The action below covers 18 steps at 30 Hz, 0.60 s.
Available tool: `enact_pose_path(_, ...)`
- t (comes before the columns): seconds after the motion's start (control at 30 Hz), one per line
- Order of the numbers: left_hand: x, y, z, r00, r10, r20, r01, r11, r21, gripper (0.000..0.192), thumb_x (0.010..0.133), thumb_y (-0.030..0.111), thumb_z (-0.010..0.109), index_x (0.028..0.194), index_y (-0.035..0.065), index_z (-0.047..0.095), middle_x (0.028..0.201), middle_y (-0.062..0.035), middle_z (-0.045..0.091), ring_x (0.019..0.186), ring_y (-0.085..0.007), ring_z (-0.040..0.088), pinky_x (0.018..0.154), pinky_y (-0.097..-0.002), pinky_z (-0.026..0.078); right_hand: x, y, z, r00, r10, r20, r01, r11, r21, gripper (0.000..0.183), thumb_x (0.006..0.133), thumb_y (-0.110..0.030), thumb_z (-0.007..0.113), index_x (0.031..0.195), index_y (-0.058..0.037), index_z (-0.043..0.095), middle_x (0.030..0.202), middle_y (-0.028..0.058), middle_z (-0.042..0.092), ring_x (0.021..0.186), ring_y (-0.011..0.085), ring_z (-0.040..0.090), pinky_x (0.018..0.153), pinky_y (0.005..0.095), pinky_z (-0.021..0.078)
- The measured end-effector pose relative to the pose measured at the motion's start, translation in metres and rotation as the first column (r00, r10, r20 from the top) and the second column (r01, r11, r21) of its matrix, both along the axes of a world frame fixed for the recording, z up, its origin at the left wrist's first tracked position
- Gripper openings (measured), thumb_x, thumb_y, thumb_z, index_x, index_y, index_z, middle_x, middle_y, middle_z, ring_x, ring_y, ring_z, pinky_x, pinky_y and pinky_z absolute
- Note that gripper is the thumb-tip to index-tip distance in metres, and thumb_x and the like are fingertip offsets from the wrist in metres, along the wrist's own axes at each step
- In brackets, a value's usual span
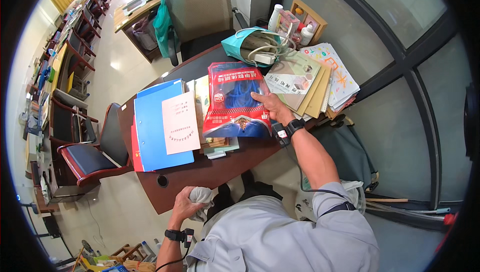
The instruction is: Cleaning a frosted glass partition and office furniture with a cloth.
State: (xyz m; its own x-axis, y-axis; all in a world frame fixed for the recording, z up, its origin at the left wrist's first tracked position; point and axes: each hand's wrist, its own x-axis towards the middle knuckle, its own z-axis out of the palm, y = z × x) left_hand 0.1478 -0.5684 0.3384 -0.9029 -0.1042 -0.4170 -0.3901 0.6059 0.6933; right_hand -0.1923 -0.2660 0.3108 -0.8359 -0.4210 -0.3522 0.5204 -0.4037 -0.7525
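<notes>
My right hand [275,107] grips the right side of a red-and-blue plastic package [240,116], its thumb on the front. Through the clear window shows a coiled blue rope [240,94]. The package is over the middle of the desk, its printing upside down to me. In my left hand [183,205] is a crumpled grey cloth [201,197], held low by the desk's near edge. Left of the package, a pale pink printed booklet [182,124] lies on a blue folder [150,137]. Papers [217,146] stick out beneath the package.
The dark wooden desk [180,185] has a round cable hole. A teal bag with white cables [258,49], bottles [275,17], a wooden frame [318,17] and stacked books [296,80] crowd its right end. Chairs [93,152] stand left; a glass partition [397,140] is at right.
</notes>
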Motion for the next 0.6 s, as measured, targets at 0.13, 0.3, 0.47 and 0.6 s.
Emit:
enact_pose_path(0.13, -0.002, -0.005, 0.000, 0.999, -0.040, -0.032, 0.040, 0.999, -0.004, 0.051, 0.061, 0.020, 0.086, 0.104, 0.0020, 0.067, 0.099, -0.0105, 0.068, 0.092, -0.0240, 0.067, 0.084, -0.0351, 0.053, 0.002, -0.004, 0.000, 0.997, 0.006, -0.077, -0.013, 0.995, -0.097, 0.054, 0.089, -0.007, 0.069, 0.136, -0.0086, 0.044, 0.117, 0.0116, 0.063, 0.098, 0.0265, 0.067, 0.082, 0.0487, 0.0603)
enact_pose_path(0.3, 0.005, -0.014, -0.002, 0.997, -0.040, -0.065, 0.039, 0.999, -0.008, 0.051, 0.061, 0.022, 0.086, 0.104, 0.0022, 0.067, 0.100, -0.0108, 0.068, 0.092, -0.0251, 0.067, 0.084, -0.0356, 0.053, 0.015, -0.006, 0.009, 1.000, -0.018, 0.008, 0.020, 0.989, -0.148, 0.037, 0.090, -0.005, 0.065, 0.125, -0.0025, 0.053, 0.112, 0.0133, 0.067, 0.094, 0.0302, 0.070, 0.085, 0.0505, 0.0595)
enact_pose_path(0.47, 0.002, -0.020, -0.004, 0.992, -0.100, -0.076, 0.098, 0.995, -0.033, 0.049, 0.062, 0.021, 0.086, 0.104, 0.0021, 0.067, 0.100, -0.0108, 0.068, 0.092, -0.0243, 0.067, 0.084, -0.0350, 0.053, 0.055, -0.013, 0.028, 0.989, -0.138, -0.060, 0.120, 0.964, -0.240, 0.035, 0.087, -0.005, 0.069, 0.120, -0.0035, 0.056, 0.106, 0.0102, 0.068, 0.087, 0.0221, 0.069, 0.080, 0.0416, 0.0607)
enact_pose_path(0.6, -0.009, -0.020, -0.005, 0.997, -0.051, -0.057, 0.059, 0.989, 0.136, 0.046, 0.063, 0.015, 0.084, 0.104, 0.0020, 0.067, 0.096, -0.0071, 0.069, 0.087, -0.0167, 0.067, 0.081, -0.0318, 0.054, 0.086, -0.006, 0.062, 0.982, -0.176, -0.070, 0.160, 0.969, -0.189, 0.033, 0.087, -0.006, 0.069, 0.118, -0.0029, 0.059, 0.105, 0.0078, 0.068, 0.087, 0.0182, 0.069, 0.081, 0.0364, 0.0588)
